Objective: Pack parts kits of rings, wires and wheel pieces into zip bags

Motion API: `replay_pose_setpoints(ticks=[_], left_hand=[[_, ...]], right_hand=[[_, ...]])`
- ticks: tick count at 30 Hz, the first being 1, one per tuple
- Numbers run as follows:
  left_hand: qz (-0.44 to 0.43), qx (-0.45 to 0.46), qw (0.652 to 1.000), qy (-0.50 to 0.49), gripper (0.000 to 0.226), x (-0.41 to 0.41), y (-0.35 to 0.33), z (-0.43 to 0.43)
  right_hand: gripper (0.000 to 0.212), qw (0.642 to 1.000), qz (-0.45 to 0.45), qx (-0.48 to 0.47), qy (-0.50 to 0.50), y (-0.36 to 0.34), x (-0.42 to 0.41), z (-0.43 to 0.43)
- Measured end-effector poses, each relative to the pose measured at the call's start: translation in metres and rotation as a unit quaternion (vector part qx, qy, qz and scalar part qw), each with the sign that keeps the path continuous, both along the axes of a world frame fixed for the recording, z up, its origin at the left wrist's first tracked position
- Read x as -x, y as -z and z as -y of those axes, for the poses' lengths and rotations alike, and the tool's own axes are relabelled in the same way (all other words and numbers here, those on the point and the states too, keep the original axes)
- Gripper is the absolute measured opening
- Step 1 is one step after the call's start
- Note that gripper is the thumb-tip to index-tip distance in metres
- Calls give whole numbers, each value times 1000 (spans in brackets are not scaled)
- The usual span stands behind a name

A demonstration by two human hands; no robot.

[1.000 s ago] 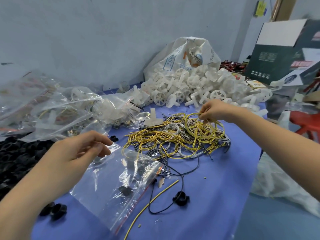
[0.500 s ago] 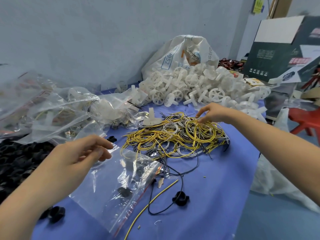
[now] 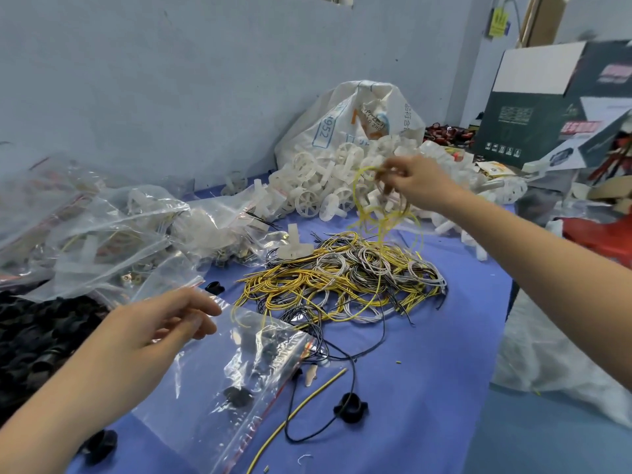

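My left hand (image 3: 155, 328) pinches the top edge of a clear zip bag (image 3: 236, 378) that hangs over the blue table; black rings lie inside it. My right hand (image 3: 419, 186) is raised above the wire pile and pinches a looped yellow wire (image 3: 367, 206) that dangles from its fingers. Below it lies the tangled pile of yellow, white and black wires (image 3: 342, 282). White wheel pieces (image 3: 328, 193) are heaped behind the wires. Black rings (image 3: 30, 336) are heaped at the left edge.
Filled clear bags (image 3: 95, 234) are stacked at the left. A white sack (image 3: 355, 121) leans on the wall behind the wheels. A dark cardboard box (image 3: 547, 107) stands at the right. Loose black rings (image 3: 349, 407) and a stray yellow wire (image 3: 301, 405) lie on the blue table (image 3: 427, 371).
My right hand has lifted up off the wire pile, pulling a yellow wire loop with it. My left hand still holds the bag in about the same place.
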State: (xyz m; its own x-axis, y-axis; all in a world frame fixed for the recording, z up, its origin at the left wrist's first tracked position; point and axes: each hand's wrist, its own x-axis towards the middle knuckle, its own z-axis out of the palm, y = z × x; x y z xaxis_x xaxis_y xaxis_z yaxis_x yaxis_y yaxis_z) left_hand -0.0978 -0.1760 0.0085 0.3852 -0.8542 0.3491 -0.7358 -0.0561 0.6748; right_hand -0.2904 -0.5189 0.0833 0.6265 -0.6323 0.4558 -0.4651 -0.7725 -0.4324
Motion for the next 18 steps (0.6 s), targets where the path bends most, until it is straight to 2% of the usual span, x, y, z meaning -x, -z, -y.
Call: replay_pose_setpoints(ticks=[2,4,6,8,9,10,11,13,15,17,18], left_hand=[[-11,-5,1000,1,50,2,1,2],[-18,-13,1000,4,49,6,1,3],[-19,-14,1000,2,46,10,0,4],[-20,-11,1000,-9,38,12,0,6],[-12,-24,1000,-12,34,14,2,9],[6,-54,998,-7,31,18,6,12],[27,-103,994,-3,34,23,13,17],[61,-232,971,-1,65,32,34,28],[67,-343,937,0,95,39,53,36],[73,-366,928,-4,96,38,61,38],[80,-339,937,-8,91,34,62,38]], right_hand=[[15,997,-16,64,-28,-19,-7,-16],[16,996,-29,79,-42,-23,-16,-30],[14,998,10,6,-54,-20,-23,-44],[18,980,74,-170,-73,-13,-30,-57],[24,952,97,-277,-87,-8,-33,-62],[30,910,115,-385,-104,-2,-36,-67],[37,852,133,-491,-121,4,-38,-71],[51,732,160,-645,-148,16,-40,-77],[65,646,170,-723,-176,27,-39,-81],[66,580,178,-769,-202,35,-37,-84],[63,566,178,-776,-212,38,-36,-85]])
